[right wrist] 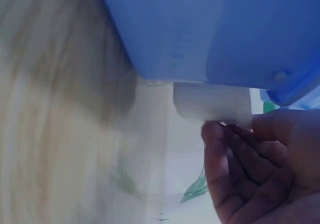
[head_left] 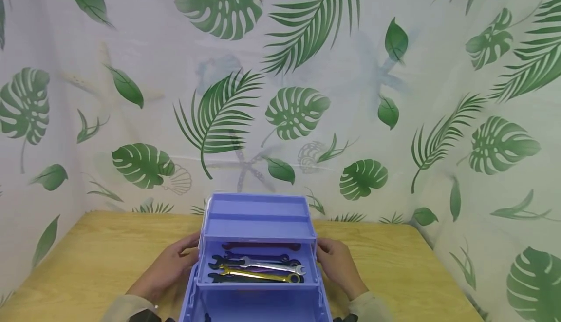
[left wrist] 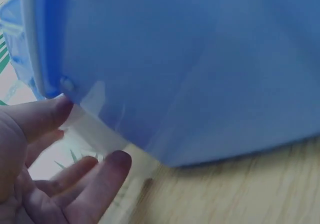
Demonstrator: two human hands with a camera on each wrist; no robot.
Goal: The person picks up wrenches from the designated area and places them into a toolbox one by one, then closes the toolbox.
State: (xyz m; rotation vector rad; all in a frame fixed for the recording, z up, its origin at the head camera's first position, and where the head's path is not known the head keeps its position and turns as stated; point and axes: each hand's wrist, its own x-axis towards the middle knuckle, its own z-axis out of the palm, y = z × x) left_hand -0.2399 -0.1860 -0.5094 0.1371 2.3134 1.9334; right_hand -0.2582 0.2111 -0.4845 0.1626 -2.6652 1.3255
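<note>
A blue tiered toolbox (head_left: 258, 287) stands with its trays raised, and several wrenches (head_left: 263, 275) in silver, gold and dark tones lie in the middle tray. Behind its left side is my left hand (head_left: 175, 263), thumb near the box's rear corner and fingers spread beside a translucent whitish panel (left wrist: 95, 131), apparently the lid. On the other side, my right hand (head_left: 339, 263) has bent fingers and pinches the edge of the translucent panel (right wrist: 215, 101). The head view hides most fingertips behind the box.
The toolbox rests on a wooden table (head_left: 109, 249). Behind and beside the table hangs a pale sheet (head_left: 271, 166) printed with green leaves. A dark thin item (head_left: 207, 316) sits inside the box's lower left part.
</note>
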